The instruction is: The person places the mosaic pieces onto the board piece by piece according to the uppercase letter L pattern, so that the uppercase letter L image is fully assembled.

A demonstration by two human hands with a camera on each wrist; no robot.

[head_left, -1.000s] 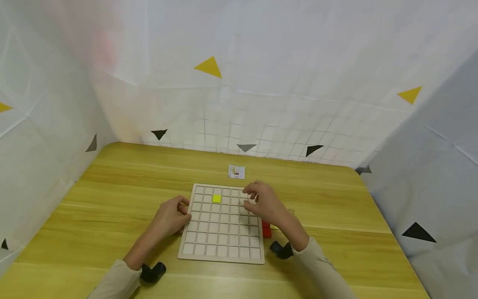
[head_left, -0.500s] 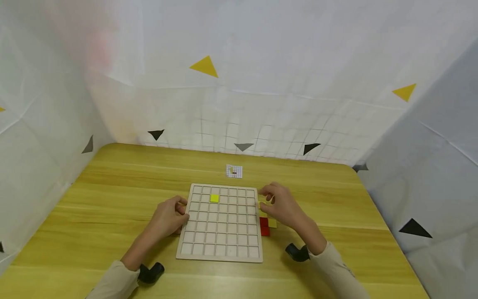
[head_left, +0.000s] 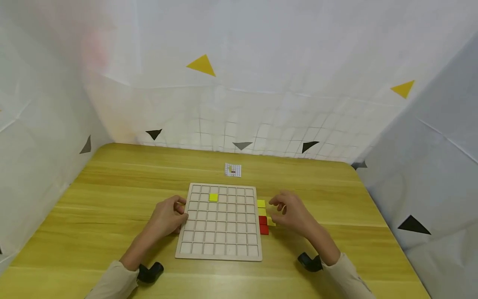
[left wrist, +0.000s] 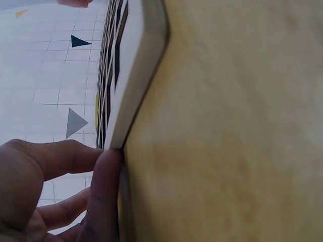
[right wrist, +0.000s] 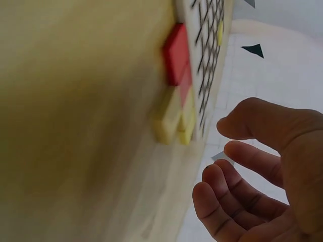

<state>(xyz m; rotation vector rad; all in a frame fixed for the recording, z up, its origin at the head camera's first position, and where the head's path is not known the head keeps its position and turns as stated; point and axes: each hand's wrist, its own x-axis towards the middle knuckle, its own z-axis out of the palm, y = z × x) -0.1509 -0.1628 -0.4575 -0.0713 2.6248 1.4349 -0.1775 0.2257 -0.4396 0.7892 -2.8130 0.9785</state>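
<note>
At the left edge of the pale gridded board [head_left: 221, 260] is my left hand [head_left: 166, 216], fingers curled. Thumb and finger [left wrist: 103, 191] hold that edge in the left wrist view. One yellow tile [head_left: 213, 197] lies in a cell in the board's second row from the back. My right hand [head_left: 293, 211] hovers above the table, right of the loose tiles. Its fingers are loosely bent with nothing between them in the right wrist view. Red tiles [head_left: 264, 229] and several yellow tiles [head_left: 261, 204] lie along the board's right edge; the hand partly covers one yellow tile.
A small card [head_left: 233, 170] printed with a coloured grid lies behind the board. White sheets [head_left: 239, 104] with triangle markers stand around the back and sides of the wooden table [head_left: 130, 174]. Black devices [head_left: 150, 273] sit at both wrists.
My right hand has moved off the board to the right, past the loose tiles, uncovering them. The left hand stays at the board's edge. The view has shifted slightly.
</note>
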